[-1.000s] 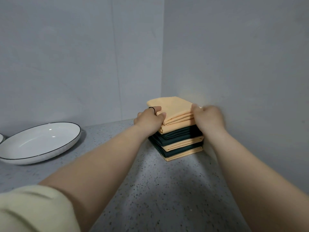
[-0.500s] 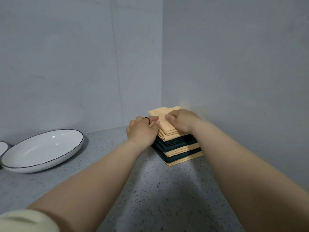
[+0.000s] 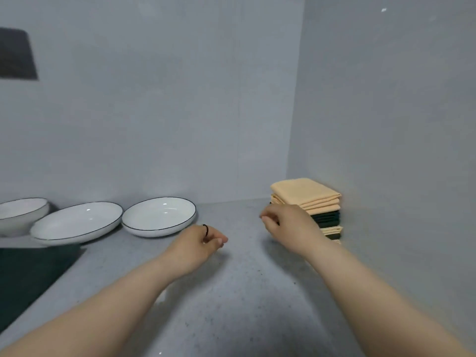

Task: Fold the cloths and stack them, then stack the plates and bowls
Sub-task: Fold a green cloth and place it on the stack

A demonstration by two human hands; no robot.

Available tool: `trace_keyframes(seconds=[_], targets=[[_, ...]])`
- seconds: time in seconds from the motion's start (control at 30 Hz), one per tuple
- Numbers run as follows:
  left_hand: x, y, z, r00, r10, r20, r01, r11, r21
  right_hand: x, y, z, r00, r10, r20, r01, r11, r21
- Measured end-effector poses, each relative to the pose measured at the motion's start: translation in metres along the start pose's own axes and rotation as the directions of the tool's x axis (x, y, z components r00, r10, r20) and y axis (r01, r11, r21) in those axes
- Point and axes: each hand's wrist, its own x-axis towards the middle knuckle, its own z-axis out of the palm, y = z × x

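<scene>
Now your left hand (image 3: 195, 247) and right hand (image 3: 289, 228) hover loosely curled, holding nothing, between the plates (image 3: 159, 215) and the cloth stack (image 3: 305, 193).

We see the folded cloths (image 3: 306, 193) as soft matt woven fabric. The white plates (image 3: 159, 217) look like glazed ceramic, smooth and glossy. The speckled grey tabletop (image 3: 231, 292) seems like matt stone.
</scene>
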Motion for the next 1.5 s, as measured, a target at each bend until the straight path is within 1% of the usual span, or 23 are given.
trace_keyframes(seconds=[0.1,0.17,0.23,0.33,0.4,0.47,0.53,0.6,0.77,0.9,1.0,1.07,1.2,1.27,1.33,1.43,1.5], targets=[[-0.066,-0.025,-0.038,0.999,-0.016,0.048,0.010,0.991,0.131,-0.032,-0.043,0.021,0.996,-0.052,0.071,0.048,0.997,0.061],[-0.118,-0.048,-0.065,0.999,-0.040,0.010,0.037,0.978,0.207,-0.055,-0.077,0.040,0.979,-0.103,0.176,0.088,0.992,0.092],[-0.168,-0.070,-0.091,0.994,-0.094,-0.051,0.104,0.967,0.234,-0.074,-0.109,0.058,0.951,-0.160,0.264,0.135,0.985,0.110],[-0.237,-0.101,-0.129,0.982,-0.155,-0.110,0.183,0.930,0.319,-0.094,-0.152,0.077,0.915,-0.243,0.322,0.205,0.967,0.148],[-0.276,-0.116,-0.146,0.979,-0.190,-0.079,0.205,0.881,0.427,-0.106,-0.175,0.084,0.896,-0.286,0.341,0.239,0.955,0.175],[-0.314,-0.129,-0.160,0.965,-0.246,-0.093,0.259,0.828,0.497,-0.114,-0.199,0.090,0.879,-0.318,0.356,0.266,0.945,0.189],[-0.337,-0.143,-0.168,0.959,-0.250,-0.131,0.282,0.811,0.512,-0.119,-0.215,0.093,0.867,-0.337,0.367,0.279,0.938,0.203],[-0.349,-0.147,-0.168,0.957,-0.259,-0.134,0.290,0.795,0.532,-0.124,-0.230,0.098,0.855,-0.349,0.384,0.288,0.935,0.209],[-0.346,-0.141,-0.158,0.933,-0.321,-0.161,0.351,0.724,0.593,-0.134,-0.258,0.110,0.826,-0.382,0.415,0.317,0.923,0.219],[-0.329,-0.139,-0.152,0.911,-0.369,-0.184,0.405,0.716,0.569,-0.141,-0.278,0.118,0.813,-0.421,0.403,0.347,0.905,0.246],[-0.314,-0.138,-0.147,0.893,-0.400,-0.207,0.445,0.715,0.539,-0.148,-0.291,0.121,0.797,-0.484,0.360,0.385,0.868,0.315],[-0.304,-0.138,-0.146,0.882,-0.420,-0.214,0.467,0.717,0.518,-0.156,-0.300,0.125,0.755,-0.556,0.348,0.426,0.819,0.385],[-0.293,-0.137,-0.151,0.875,-0.435,-0.213,0.483,0.756,0.442,-0.175,-0.313,0.136,0.618,-0.696,0.366,0.531,0.713,0.459],[-0.291,-0.139,-0.155,0.873,-0.437,-0.218,0.488,0.781,0.391,-0.181,-0.319,0.140,0.589,-0.723,0.361,0.549,0.685,0.479],[-0.291,-0.142,-0.157,0.869,-0.444,-0.220,0.494,0.815,0.305,-0.185,-0.326,0.142,0.589,-0.729,0.349,0.544,0.677,0.496],[-0.292,-0.143,-0.159,0.870,-0.431,-0.240,0.475,0.863,0.173,-0.185,-0.333,0.144,0.624,-0.709,0.330,0.512,0.689,0.512],[-0.295,-0.143,-0.159,0.872,-0.423,-0.247,0.461,0.880,0.119,-0.184,-0.333,0.144,0.640,-0.692,0.333,0.472,0.697,0.541]])
